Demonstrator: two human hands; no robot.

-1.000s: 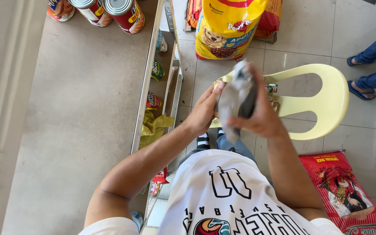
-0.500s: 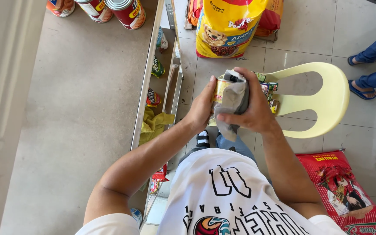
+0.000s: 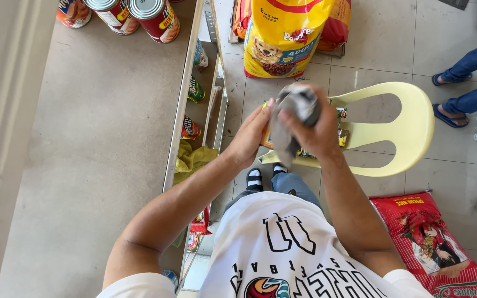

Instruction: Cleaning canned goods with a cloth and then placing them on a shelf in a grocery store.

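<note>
left hand (image 3: pixel 249 138): middle of frame, palm and fingers closed against the side of a small yellow can (image 3: pixel 265 138), holding it.
right hand (image 3: pixel 318 129): just right of the left hand, gripping a grey cloth (image 3: pixel 293 113) bunched over the can; cloth tail hangs below the can.
can position: held in the air above the yellow plastic chair (image 3: pixel 398 129), mostly hidden by the cloth.
chair seat: several small cans (image 3: pixel 340 124), count cannot be told behind the hands.
counter (image 3: pixel 100 143): three large tins (image 3: pixel 153 16) at upper left.
shelf (image 3: pixel 194 110): below the counter edge; small packets and a yellow rag (image 3: pixel 191 160).
floor: one yellow pet food bag (image 3: pixel 282 36) at top centre, one red rice sack (image 3: pixel 434 243) at lower right.
</note>
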